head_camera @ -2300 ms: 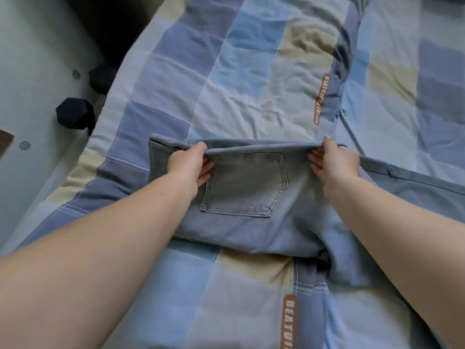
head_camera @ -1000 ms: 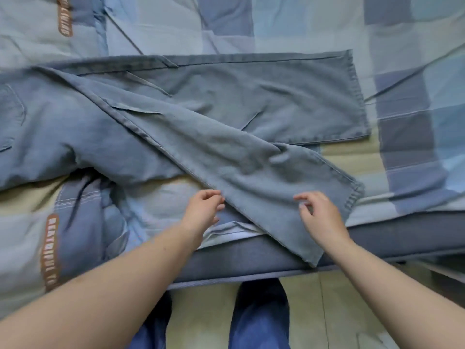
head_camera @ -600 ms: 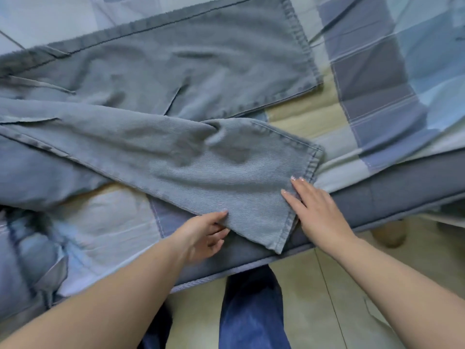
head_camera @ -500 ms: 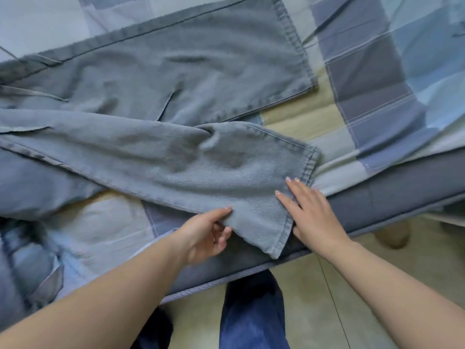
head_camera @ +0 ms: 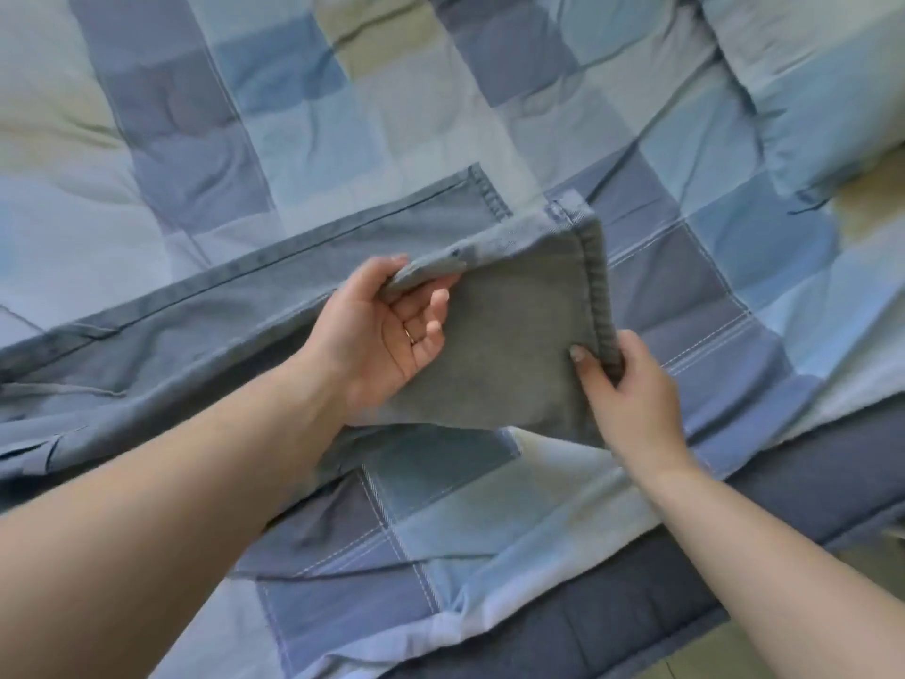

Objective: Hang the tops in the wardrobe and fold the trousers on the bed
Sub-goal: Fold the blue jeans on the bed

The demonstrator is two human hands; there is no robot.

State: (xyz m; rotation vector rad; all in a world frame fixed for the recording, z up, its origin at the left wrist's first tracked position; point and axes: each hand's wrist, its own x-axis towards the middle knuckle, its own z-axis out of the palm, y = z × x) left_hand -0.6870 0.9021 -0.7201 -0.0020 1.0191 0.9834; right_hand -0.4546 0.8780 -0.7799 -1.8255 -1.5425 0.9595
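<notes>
Holding the near leg of the trousers (head_camera: 514,335) lifted off the bed (head_camera: 440,115), the left hand (head_camera: 387,325) pinches the upper edge of the cloth between thumb and curled fingers, and the right hand (head_camera: 631,384) grips the hem corner, its fingers wrapped round the thick seam. The far leg (head_camera: 274,267) lies flat on the checked cover behind, hem end toward the pillow (head_camera: 808,90), and the rest of the garment runs off to the left.

My guess is that the raised leg is to be laid over the flat one. The risk lies in alignment: the two hems are near each other but not square, so a careless drop would leave the legs crossed and the fold crooked. The lifted denim sags between the two holds, which could trap a crease underneath. Pulling too hard rightward may drag the flat leg and wrinkle it, or tug the loose cover toward the mattress edge (head_camera: 734,556)
</notes>
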